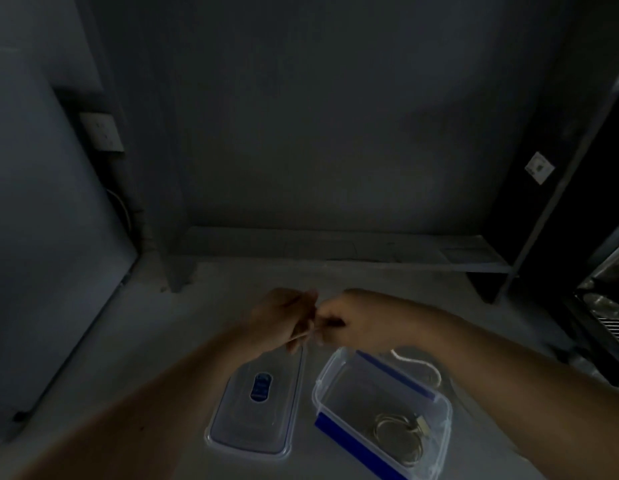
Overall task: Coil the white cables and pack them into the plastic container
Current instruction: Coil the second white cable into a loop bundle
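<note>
My left hand (284, 318) and my right hand (349, 320) meet above the floor, both pinching a thin white cable (303, 336) that runs between them. The scene is dim and the hands are blurred. Below them stands a clear plastic container (327, 379) with blue clips, open. A coiled white cable (400, 436) with a plug lies inside it at the near right. Another loose white cable (422, 367) lies on the floor behind the container. The container's clear lid (232, 427), with a blue label, lies flat to the left.
The grey floor (128, 358) meets a dark wall with a low ledge (336, 247). A wall socket (102, 131) sits at the upper left. A dark rack with metal items (606, 306) stands at the right edge.
</note>
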